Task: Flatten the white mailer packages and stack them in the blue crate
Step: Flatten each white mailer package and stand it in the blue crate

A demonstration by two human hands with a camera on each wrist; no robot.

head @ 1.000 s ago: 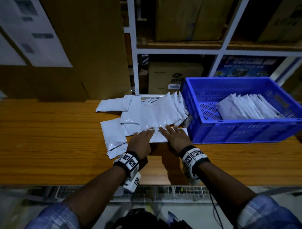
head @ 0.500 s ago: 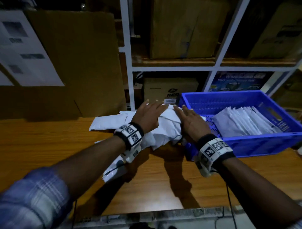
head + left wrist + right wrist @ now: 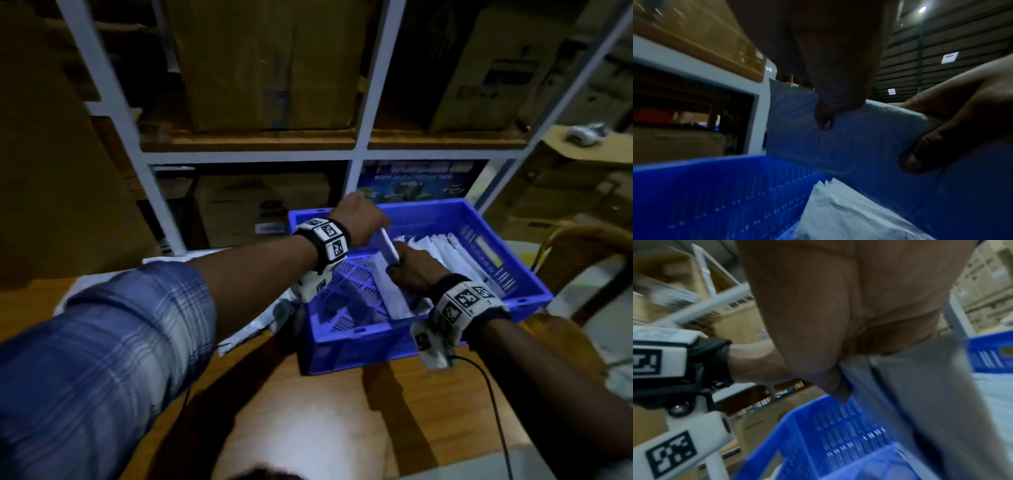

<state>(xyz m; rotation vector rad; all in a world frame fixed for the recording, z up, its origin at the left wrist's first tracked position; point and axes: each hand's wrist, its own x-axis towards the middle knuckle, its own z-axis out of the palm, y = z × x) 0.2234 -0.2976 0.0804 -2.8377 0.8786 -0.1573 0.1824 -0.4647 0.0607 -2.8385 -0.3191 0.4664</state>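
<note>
— Progress so far?
— Partway. A row of white mailers already filed on edge along the right side of the blue crate.
— And the one in hand?
— Another mailer held upright over the crate's middle — left hand pinching its far top edge, right hand with fingers curled round the near end. Not yet set down.
— What's left?
— More loose mailers lying on the worktop, left of the crate.

- blue-white plaid sleeve on left arm, pushed up past forearm
- black wristband with white fiducial-marker blocks on left wrist
- same marker band on right wrist, thin black cable trailing
</note>
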